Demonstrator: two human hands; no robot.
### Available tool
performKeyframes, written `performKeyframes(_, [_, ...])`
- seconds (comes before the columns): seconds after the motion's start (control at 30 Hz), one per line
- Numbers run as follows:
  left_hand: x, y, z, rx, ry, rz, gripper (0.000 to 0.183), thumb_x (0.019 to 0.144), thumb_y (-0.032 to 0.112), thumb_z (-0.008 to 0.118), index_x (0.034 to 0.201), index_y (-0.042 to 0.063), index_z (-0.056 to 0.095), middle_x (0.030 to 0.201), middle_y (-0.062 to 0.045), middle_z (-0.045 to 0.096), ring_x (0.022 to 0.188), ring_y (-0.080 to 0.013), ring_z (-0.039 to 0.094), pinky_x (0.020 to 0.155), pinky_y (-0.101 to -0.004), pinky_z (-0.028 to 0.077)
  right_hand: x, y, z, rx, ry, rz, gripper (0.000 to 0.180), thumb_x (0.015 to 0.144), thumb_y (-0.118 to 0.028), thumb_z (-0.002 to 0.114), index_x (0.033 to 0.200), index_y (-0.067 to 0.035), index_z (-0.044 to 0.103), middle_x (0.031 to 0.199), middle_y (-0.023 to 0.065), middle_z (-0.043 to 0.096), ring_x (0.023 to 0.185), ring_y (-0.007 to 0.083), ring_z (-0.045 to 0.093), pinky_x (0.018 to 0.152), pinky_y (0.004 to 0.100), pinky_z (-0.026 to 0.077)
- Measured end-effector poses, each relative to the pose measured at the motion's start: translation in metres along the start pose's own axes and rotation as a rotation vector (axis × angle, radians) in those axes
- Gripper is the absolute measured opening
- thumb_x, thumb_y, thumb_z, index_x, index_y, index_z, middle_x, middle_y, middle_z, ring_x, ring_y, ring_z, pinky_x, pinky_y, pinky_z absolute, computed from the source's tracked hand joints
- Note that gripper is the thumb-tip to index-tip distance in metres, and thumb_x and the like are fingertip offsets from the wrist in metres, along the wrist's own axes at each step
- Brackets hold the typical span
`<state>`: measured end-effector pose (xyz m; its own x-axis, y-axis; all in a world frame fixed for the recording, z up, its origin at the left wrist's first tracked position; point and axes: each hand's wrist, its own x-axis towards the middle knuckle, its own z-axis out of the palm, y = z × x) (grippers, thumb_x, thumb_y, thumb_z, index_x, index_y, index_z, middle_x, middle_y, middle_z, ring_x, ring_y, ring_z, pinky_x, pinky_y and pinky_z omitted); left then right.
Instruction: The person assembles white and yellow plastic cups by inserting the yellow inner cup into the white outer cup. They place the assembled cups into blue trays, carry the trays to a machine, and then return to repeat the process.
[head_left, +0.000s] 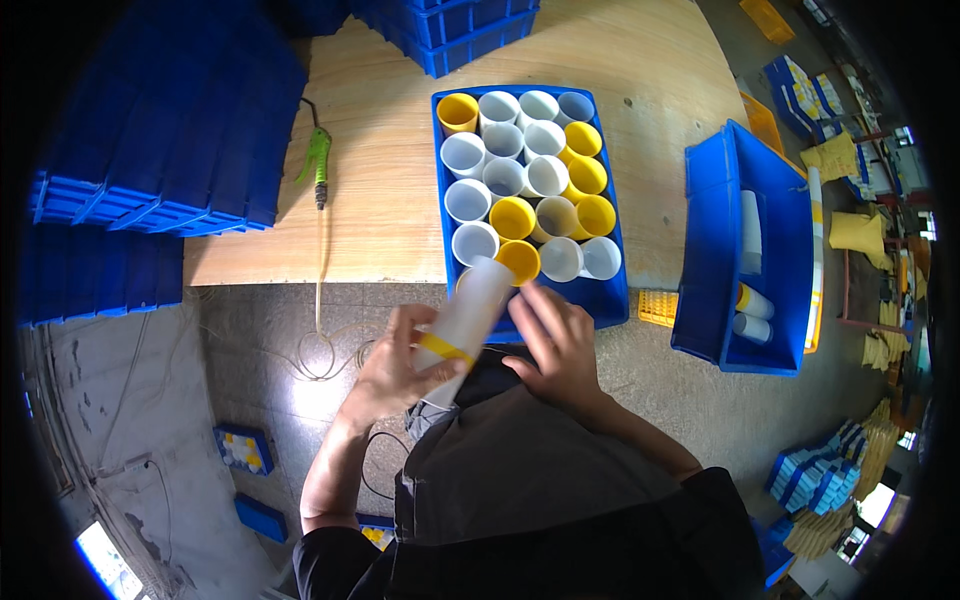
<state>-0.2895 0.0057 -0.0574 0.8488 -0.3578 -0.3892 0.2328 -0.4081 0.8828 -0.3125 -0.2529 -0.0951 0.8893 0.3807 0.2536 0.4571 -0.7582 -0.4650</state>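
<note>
My left hand (401, 367) grips a white plastic tube (469, 311) with a yellow band, tilted and blurred over the near edge of a blue plastic crate (600, 304). My right hand (559, 345) has its fingers apart just right of that tube and holds nothing. Its fingertips come near a yellow cup-like tube (519, 261) in the crate; whether they touch it I cannot tell. Rows of upright open-topped tubes fill most of the crate, mostly white ones such as the white tube (475, 241), with several yellow ones among them. Part of the near row is hidden behind the held tube.
A green air blow gun (320, 154) with a clear hose lies on the wooden table (375, 187). Stacked blue crates (165, 135) rise at the left, more blue crates (465, 34) behind. Another blue crate (705, 247) with a few tubes stands at the right.
</note>
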Motion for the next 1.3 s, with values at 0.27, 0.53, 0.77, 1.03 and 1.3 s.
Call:
performKeyframes(0.27, [0.043,0.004,0.059,0.033,0.128,0.279,0.035,0.08,-0.007,0.062,0.11,0.005,0.073,0.103,-0.015,0.074,0.091,-0.0258,0.073,0.082,-0.0346,0.057,-0.018,0.006,0.017,-0.035,0.114,0.093,0.064,0.067,-0.005,0.078,0.127,-0.007,0.056,0.131,0.0073,0.062,0.124,0.0239,0.057,0.097,0.0413,0.041])
performKeyframes(0.53, [0.05,0.022,0.032,0.1,0.296,0.422,0.035,0.071,-0.008,0.073,0.104,0.005,0.075,0.097,-0.013,0.073,0.088,-0.023,0.071,0.079,-0.0312,0.057,-0.017,0.038,-0.013,-0.134,0.392,0.346,0.073,0.079,-0.029,0.078,0.135,0.006,0.046,0.13,0.0258,0.053,0.112,0.0413,0.058,0.095,0.0475,0.044])
performKeyframes(0.77, [0.038,0.031,0.034,0.027,0.324,0.317,0.031,0.074,-0.008,0.07,0.103,0.003,0.075,0.092,-0.013,0.073,0.083,-0.0207,0.072,0.076,-0.028,0.057,-0.002,0.011,-0.043,-0.39,-0.001,-0.052,0.056,0.085,-0.028,0.067,0.134,-0.007,0.051,0.128,0.0093,0.058,0.116,0.0277,0.056,0.09,0.0464,0.039])
performKeyframes(1.03, [0.056,0.004,0.031,0.235,0.198,0.184,0.029,0.078,-0.006,0.066,0.104,0.003,0.075,0.106,-0.019,0.072,0.089,-0.0285,0.073,0.076,-0.0316,0.059,-0.015,0.06,-0.025,0.925,0.191,0.746,0.084,0.084,-0.018,0.076,0.148,0.002,0.026,0.133,0.0206,0.048,0.119,0.0281,0.056,0.099,0.0396,0.049])
performKeyframes(1.3, [0.028,0.032,0.023,0.066,0.088,0.188,0.033,0.086,0.002,0.069,0.118,0.004,0.069,0.104,-0.012,0.067,0.093,-0.0209,0.067,0.075,-0.0294,0.058,0.007,0.013,-0.03,0.314,-0.169,-0.066,0.093,0.072,-0.037,0.086,0.145,-0.002,0.039,0.144,0.019,0.046,0.131,0.0362,0.045,0.107,0.0452,0.036])
